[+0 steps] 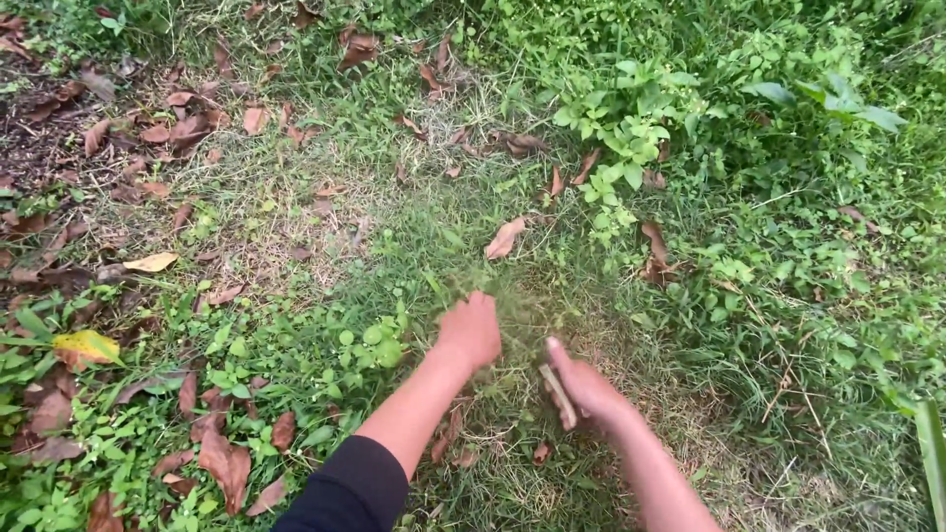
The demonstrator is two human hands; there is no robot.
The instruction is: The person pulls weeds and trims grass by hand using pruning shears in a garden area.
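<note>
Head view: my left hand (471,330) closes its grip on a grass tuft (512,300), pulling it taut for cutting. Just right of it, my right hand (583,386) clasps a wooden handle (558,396); blade hidden.

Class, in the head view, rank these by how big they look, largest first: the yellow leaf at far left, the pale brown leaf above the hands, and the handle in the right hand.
1. Yellow leaf
2. Pale brown leaf
3. Handle, partly hidden by the right hand; leaves are close, so unsure.
</note>
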